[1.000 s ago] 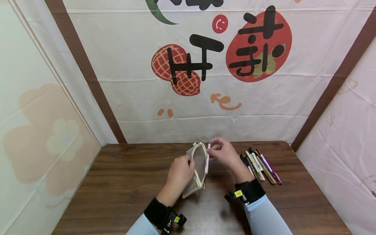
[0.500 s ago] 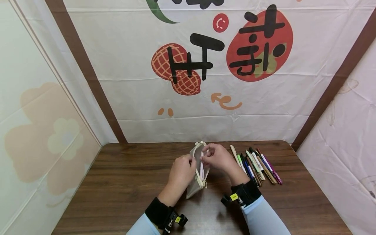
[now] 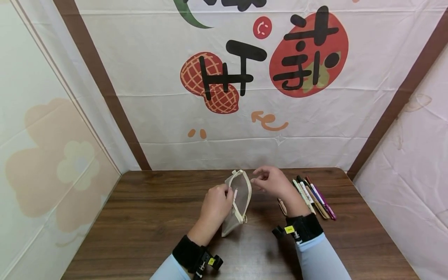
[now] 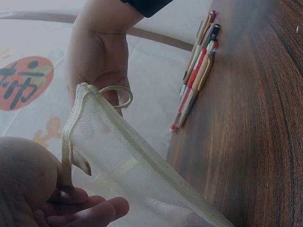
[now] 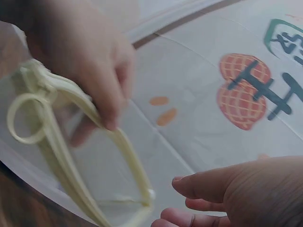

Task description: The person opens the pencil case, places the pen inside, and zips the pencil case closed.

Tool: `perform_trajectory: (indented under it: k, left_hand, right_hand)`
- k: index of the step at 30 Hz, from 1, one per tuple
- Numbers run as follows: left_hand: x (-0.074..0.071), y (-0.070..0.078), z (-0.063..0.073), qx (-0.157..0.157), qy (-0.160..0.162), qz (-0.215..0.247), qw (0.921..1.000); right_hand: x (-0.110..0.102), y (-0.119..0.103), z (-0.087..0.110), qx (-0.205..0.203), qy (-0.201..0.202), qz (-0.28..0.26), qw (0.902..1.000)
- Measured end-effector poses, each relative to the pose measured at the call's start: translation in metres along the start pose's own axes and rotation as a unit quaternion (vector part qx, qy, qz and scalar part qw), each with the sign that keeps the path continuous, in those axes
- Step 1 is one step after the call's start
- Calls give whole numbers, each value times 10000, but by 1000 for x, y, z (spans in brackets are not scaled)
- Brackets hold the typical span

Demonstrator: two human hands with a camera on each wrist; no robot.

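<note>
As the left hand (image 3: pixel 217 200) pinches the pouch (image 3: pixel 243 192), slanting pens (image 3: pixel 317 202) lie right of the nearer, loosely bent, unladen right hand (image 3: pixel 274 182).

A dark brown wood-grain table (image 3: pixel 147 225) is spreading beneath the grip, and a creased white cloth backdrop (image 3: pixel 308 128) edged by slanting brown bands (image 3: pixel 100 77) is hanging beyond it. Higher than the grip, the cloth is showing two red lattice-patterned peanut shapes (image 3: pixel 221 100) overlaid with black lettering (image 3: pixel 224 79), a small red smiling disc (image 3: pixel 262 27) and, farther right, a large red rounded fruit shape (image 3: pixel 309 46). Left of the grip a pale panel (image 3: pixel 35 70) is bearing a faint peach flower (image 3: pixel 38 186); right of the grip, a wrinkled whitish sheet (image 3: pixel 413 167) is hanging.
</note>
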State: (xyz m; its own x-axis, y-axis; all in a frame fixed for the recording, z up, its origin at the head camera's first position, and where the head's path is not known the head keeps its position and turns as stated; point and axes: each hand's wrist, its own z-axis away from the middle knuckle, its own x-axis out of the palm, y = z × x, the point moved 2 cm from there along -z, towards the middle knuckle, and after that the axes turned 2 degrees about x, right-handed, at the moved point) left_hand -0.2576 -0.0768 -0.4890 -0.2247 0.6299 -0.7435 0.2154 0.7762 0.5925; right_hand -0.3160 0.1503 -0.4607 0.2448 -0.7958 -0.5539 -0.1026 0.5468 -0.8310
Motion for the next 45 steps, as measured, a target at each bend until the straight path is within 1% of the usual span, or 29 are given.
perform_trajectory:
  k: [4, 8, 13, 16, 18, 22, 27, 32, 35, 39, 43, 45]
  left_hand:
    - [-1, 0, 0, -18, -53, 32, 10000]
    - [-1, -2, -2, 7, -91, 58, 9999]
    - [-5, -6, -3, 10, -21, 51, 10000]
    - [-7, -7, -4, -18, -22, 60, 10000]
    - [-8, -6, -4, -37, -62, 88, 9999]
    - [-9, -5, -3, -115, -149, 128, 9997]
    - [-9, -4, -2, -103, -159, 70, 9998]
    - [-8, -4, -1, -132, -177, 87, 9997]
    - [-7, -5, -2, -111, -160, 110, 9997]
    - [-6, -6, -2, -117, -162, 129, 9997]
    - [-5, -6, -3, -104, -172, 82, 9998]
    - [-4, -6, -3, -88, -160, 50, 9998]
  right_hand:
    - [-22, 10, 1, 172, 120, 212, 9996]
    - [-46, 29, 3, 373, 331, 783, 9957]
    - [-76, 59, 7, 671, 554, 1385, 9865]
    - [-92, 75, 10, 856, 689, 1582, 9813]
    - [-102, 84, 14, 1033, 824, 1725, 9761]
    - [-116, 100, 22, 1395, 942, 1944, 9664]
    - [-131, 121, 33, 1869, 886, 2210, 9531]
    - [-141, 141, 39, 2257, 678, 2385, 9421]
    - [-144, 149, 40, 2329, 591, 2389, 9408]
    - [-145, 156, 39, 2436, 535, 2264, 9416]
    - [-145, 161, 38, 2510, 516, 2176, 9418]
    - [-145, 163, 39, 2484, 541, 2163, 9426]
